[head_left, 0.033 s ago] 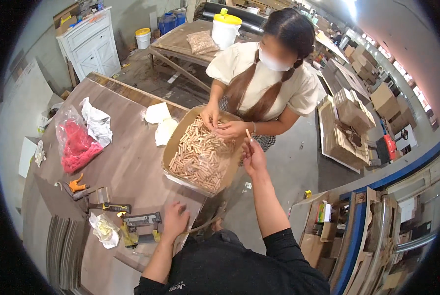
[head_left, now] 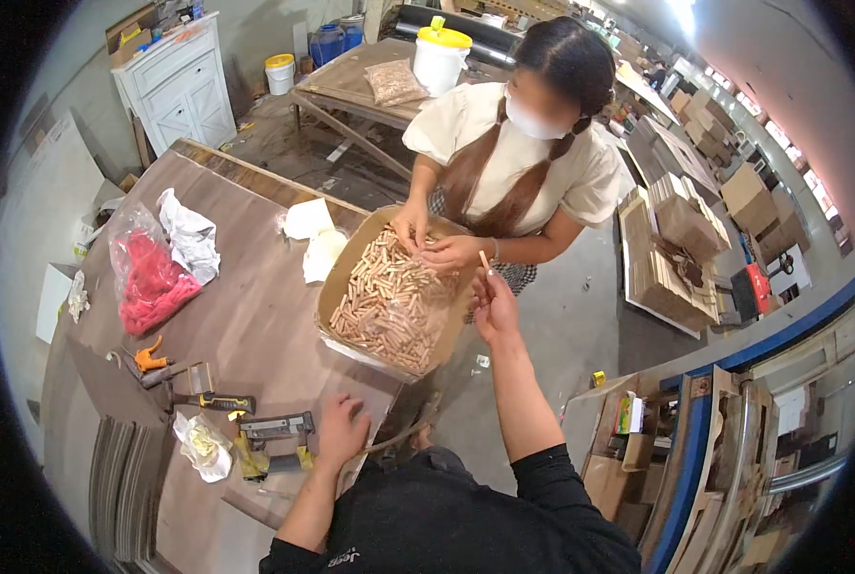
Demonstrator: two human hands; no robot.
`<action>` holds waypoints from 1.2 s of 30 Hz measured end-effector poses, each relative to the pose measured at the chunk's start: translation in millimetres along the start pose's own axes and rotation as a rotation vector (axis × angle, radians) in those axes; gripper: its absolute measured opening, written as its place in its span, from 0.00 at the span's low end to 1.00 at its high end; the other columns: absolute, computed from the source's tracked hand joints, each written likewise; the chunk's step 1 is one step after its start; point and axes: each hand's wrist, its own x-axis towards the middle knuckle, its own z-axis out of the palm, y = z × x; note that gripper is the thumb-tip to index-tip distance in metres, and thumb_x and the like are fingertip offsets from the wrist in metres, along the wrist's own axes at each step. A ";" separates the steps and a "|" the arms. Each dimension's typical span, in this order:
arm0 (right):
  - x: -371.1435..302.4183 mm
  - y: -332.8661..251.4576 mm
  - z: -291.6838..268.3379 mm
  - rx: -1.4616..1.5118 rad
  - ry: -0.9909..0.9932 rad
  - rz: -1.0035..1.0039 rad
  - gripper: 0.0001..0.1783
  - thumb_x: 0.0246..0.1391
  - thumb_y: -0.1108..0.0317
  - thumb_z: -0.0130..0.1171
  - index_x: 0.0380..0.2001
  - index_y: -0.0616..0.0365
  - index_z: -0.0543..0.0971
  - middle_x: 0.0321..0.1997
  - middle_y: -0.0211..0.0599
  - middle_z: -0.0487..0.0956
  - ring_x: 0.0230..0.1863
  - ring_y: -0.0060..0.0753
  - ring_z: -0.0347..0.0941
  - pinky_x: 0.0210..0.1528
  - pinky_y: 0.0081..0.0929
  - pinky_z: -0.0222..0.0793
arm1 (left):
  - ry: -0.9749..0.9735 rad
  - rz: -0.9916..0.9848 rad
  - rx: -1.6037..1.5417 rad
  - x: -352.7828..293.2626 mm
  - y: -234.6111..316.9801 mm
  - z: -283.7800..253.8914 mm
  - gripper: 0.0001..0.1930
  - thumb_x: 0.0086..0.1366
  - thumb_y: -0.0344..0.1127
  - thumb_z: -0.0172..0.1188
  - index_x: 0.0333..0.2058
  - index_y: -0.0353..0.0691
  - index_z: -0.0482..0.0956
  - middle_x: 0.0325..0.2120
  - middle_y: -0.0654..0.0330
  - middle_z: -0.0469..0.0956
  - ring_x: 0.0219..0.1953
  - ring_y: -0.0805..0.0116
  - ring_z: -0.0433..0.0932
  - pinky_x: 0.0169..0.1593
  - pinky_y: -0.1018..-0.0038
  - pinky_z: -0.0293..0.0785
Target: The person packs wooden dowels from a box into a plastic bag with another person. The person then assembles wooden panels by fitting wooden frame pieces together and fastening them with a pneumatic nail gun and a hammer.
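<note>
Brown tabletop beneath a slack left hand, wooden dowel near-upright in the fingertip pinch of the right hand.

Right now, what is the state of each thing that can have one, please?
Box: open, filled with wooden pegs
Right hand: pinching a single peg, nearly upright
Left hand: loosely open
Tall bucket: lidded
Cabinet: shut
Orange tool: lying untouched
White wrapping: crumpled

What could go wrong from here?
The wooden peg pinched in the right grip could slip and drop. The cardboard box, heaped with pegs, seems to overhang the edge of the table; a bump might tip it. The left grip, close to the black tool, might nudge it.
</note>
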 end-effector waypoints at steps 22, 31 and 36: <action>1.6 0.9 7.4 0.017 -0.039 0.055 0.11 0.68 0.55 0.54 0.42 0.44 0.82 0.32 0.12 0.81 0.31 0.12 0.73 0.28 0.18 0.61 | -0.135 0.120 0.305 -21.2 -1.9 9.1 0.27 0.57 0.44 0.69 0.56 0.47 0.77 0.67 0.46 0.60 0.72 0.44 0.52 0.73 0.44 0.42; 20.5 71.9 -71.5 -0.481 0.182 -0.441 0.16 0.64 0.67 0.58 0.54 0.54 0.76 0.41 0.24 0.81 0.40 0.23 0.74 0.41 0.23 0.70 | -0.165 0.116 0.377 -22.4 -5.4 16.0 0.27 0.60 0.47 0.66 0.58 0.51 0.74 0.67 0.47 0.58 0.73 0.45 0.49 0.73 0.43 0.41; -32.6 60.8 -30.9 -1.078 0.010 -0.667 0.15 0.60 0.70 0.60 0.51 0.58 0.79 0.42 0.34 0.82 0.45 0.29 0.76 0.48 0.25 0.70 | -0.202 0.115 0.384 -20.9 -6.0 13.5 0.28 0.60 0.47 0.66 0.59 0.50 0.73 0.68 0.46 0.57 0.73 0.43 0.49 0.73 0.43 0.41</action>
